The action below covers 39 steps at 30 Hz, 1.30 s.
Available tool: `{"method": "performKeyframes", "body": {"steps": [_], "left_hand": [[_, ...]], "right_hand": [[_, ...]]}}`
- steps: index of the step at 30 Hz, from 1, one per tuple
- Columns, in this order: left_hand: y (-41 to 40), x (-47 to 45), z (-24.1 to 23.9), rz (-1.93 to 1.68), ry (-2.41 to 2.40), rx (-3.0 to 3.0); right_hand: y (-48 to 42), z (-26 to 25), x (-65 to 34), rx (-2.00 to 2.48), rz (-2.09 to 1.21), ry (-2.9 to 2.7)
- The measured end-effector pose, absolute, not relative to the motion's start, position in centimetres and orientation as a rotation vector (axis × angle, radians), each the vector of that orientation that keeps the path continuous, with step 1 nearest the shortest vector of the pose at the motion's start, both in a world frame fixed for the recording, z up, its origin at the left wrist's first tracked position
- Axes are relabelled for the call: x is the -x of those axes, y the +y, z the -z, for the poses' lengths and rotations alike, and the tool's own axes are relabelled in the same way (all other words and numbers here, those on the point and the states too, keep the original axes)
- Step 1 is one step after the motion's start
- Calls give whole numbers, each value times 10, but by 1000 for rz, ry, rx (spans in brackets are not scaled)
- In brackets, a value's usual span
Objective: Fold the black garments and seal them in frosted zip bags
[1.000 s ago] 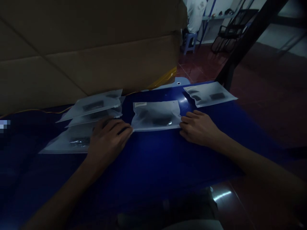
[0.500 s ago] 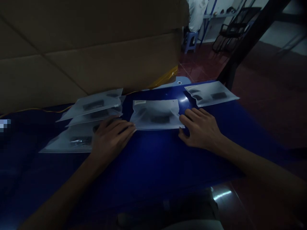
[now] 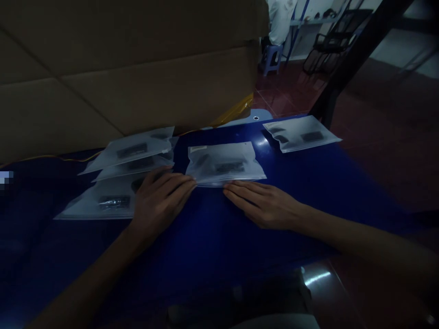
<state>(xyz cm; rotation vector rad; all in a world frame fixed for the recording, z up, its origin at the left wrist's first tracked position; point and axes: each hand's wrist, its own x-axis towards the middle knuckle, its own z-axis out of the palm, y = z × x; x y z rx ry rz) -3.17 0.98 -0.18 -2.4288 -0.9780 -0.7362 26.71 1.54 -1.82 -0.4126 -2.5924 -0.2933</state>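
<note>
A frosted plastic zip bag (image 3: 202, 161) lies in front of me on the blue table, its long closure edge toward me. Something dark shows through it, and a small pale label sits at its far left corner. The fingertips of my left hand (image 3: 161, 196) are closed on the near left corner; its thumb is hidden. At the middle of the near edge, my right hand (image 3: 264, 201) has its fingers together against the closure, thumb out of sight. My left hand partly covers a stack of similar bags (image 3: 85, 205). Another frosted bag (image 3: 298, 132) lies to the right.
A large cardboard box (image 3: 154, 87) stands along the back of the blue table (image 3: 212, 228). A thin yellow wire (image 3: 78, 160) runs at its base. Beyond the table are a dark slanted post (image 3: 356, 59), a black chair (image 3: 334, 41) and a seated person (image 3: 281, 20) on a stool (image 3: 272, 59).
My right hand has moved left from the bag's near right corner to the middle of its closure edge. My left hand has stayed at the left corner.
</note>
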Motion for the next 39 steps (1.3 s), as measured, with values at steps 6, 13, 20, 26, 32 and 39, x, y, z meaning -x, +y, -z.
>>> {"method": "performKeyframes", "body": {"steps": [6, 13, 20, 26, 32, 39], "left_hand": [[2, 18, -4, 996, -1066, 2565], [-5, 6, -5, 1083, -899, 2767], [-8, 1, -2, 1034, -875, 2784], [-10, 6, 3, 759, -1046, 2808], [-3, 17, 12, 540, -1069, 2910], [-1, 20, 11, 428, -1041, 3019]], "right_hand": [[12, 17, -262, 571, 338, -2609], [15, 21, -262, 791, 309, -2657], [16, 21, -261, 833, 456, -2672], [14, 20, -263, 644, 509, -2532], [15, 19, -263, 505, 470, -2458], [19, 19, -261, 130, 232, -2389]]}}
